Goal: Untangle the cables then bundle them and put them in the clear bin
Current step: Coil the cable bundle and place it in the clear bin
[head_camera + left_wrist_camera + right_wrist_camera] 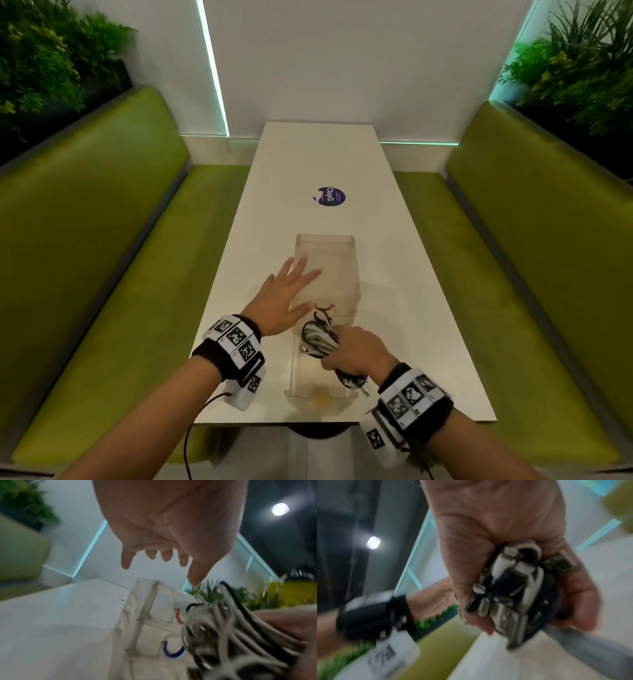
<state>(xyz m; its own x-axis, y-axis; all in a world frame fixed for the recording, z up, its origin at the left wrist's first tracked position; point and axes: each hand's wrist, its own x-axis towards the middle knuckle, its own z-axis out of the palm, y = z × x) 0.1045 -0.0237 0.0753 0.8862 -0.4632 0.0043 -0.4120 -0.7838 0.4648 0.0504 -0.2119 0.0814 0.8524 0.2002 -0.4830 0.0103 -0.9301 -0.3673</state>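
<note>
My right hand (356, 349) grips a coiled bundle of white and black cables (318, 337) just over the near part of the clear bin (325, 236), which lies lengthwise on the white table (428, 325). The right wrist view shows the right hand (488, 527) wrapped round the cable bundle (513, 595), plugs sticking out. My left hand (284, 301) hovers with fingers spread over the bin's left wall, holding nothing. Seen from the left wrist, the left hand (163, 527) is above the clear bin (145, 601), the cable bundle (231, 628) at right. A short red cable (178, 616) and a blue one (173, 654) show through the bin.
A round purple sticker (330, 196) lies on the table beyond the bin. Green benches stand on the left (102, 274) and on the right (531, 257), with plants behind them. A white wall closes off the far end.
</note>
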